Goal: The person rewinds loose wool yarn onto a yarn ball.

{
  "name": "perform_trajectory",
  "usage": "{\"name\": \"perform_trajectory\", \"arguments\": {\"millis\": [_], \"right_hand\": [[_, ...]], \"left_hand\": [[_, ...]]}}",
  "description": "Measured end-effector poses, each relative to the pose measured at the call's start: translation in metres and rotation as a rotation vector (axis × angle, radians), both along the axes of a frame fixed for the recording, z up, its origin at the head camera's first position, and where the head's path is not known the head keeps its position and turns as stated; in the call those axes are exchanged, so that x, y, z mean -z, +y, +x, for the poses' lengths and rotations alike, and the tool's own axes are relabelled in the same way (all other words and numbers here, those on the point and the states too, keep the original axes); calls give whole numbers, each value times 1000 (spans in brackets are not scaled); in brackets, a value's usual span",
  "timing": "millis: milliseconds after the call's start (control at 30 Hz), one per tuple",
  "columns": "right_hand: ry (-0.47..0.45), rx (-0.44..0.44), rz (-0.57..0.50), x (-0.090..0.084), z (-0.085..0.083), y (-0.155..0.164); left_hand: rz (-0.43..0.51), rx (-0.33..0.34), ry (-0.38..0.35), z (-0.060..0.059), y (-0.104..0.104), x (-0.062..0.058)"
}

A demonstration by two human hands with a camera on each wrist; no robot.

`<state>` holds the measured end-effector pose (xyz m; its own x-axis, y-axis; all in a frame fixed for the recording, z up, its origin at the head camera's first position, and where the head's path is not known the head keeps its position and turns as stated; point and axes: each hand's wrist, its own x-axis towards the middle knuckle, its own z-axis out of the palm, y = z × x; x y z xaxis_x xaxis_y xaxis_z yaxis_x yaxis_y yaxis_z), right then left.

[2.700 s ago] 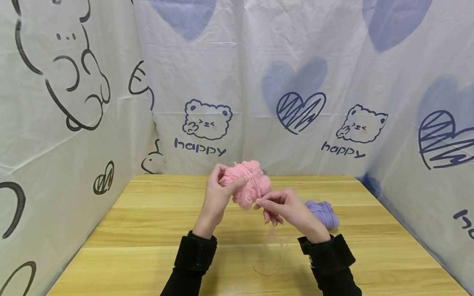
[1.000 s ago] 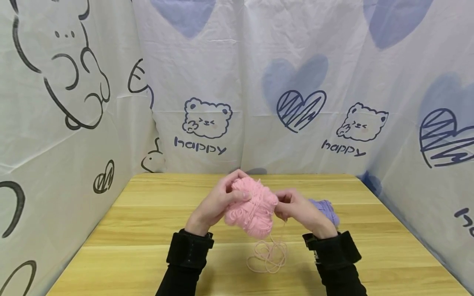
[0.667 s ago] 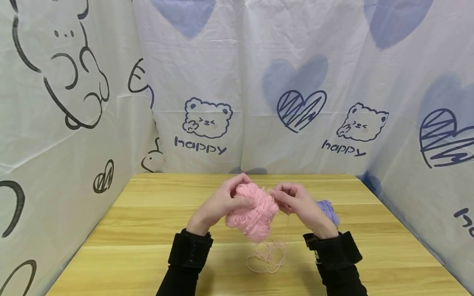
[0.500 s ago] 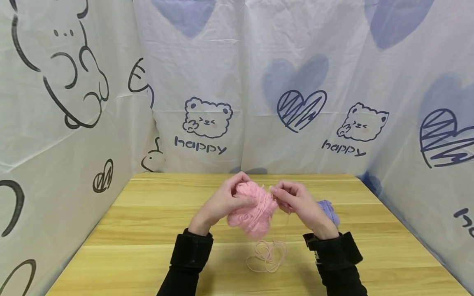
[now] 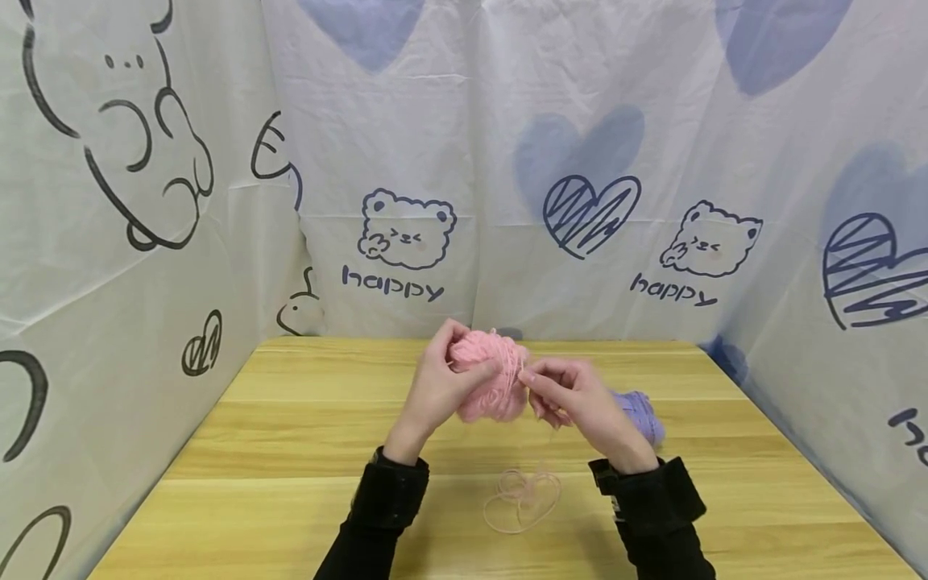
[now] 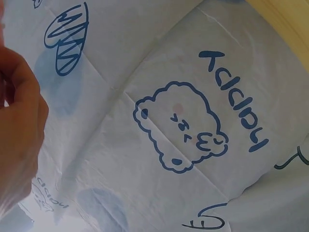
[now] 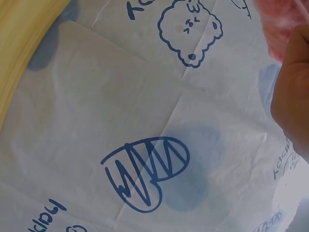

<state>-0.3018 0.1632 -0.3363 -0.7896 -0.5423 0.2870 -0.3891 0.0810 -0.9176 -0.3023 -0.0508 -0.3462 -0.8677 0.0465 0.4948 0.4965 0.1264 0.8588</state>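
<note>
A ball of pink yarn (image 5: 493, 387) is held up above the table, gripped by my left hand (image 5: 438, 383) with the thumb across its front and the fingers behind it. At the ball's right side my right hand (image 5: 576, 399) pinches a strand of the yarn between thumb and forefinger. Below them a loose pink yarn tail (image 5: 518, 503) lies in loops on the wood. In the left wrist view only part of the left hand (image 6: 19, 130) shows at the left edge. The right wrist view catches the right hand (image 7: 294, 96) and a corner of pink yarn (image 7: 285, 24).
Behind the right hand, a purple yarn ball (image 5: 641, 417) lies on the wooden table (image 5: 290, 451), partly hidden by the wrist. White printed cloth (image 5: 500, 266) hangs along the back and both sides of the table.
The pink ball was lowered and turned, then raised again slightly. The right hand has shifted around its right edge with the strand. More loose yarn lies looped on the table than at first.
</note>
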Motion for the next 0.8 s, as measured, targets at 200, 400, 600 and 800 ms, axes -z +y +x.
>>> {"name": "perform_trajectory", "arguments": {"millis": [200, 400, 600, 800], "right_hand": [[-13, -82, 9, 2, 0, -4], [2, -154, 38, 6, -2, -7], [1, -187, 47, 10, -5, -8], [-29, -195, 39, 16, -9, -10]], "left_hand": [[71, -73, 19, 0, 2, -1], [139, -107, 20, 0, 3, -2], [289, -63, -10, 1, 1, -4], [454, 50, -50, 1, -2, -6]]}}
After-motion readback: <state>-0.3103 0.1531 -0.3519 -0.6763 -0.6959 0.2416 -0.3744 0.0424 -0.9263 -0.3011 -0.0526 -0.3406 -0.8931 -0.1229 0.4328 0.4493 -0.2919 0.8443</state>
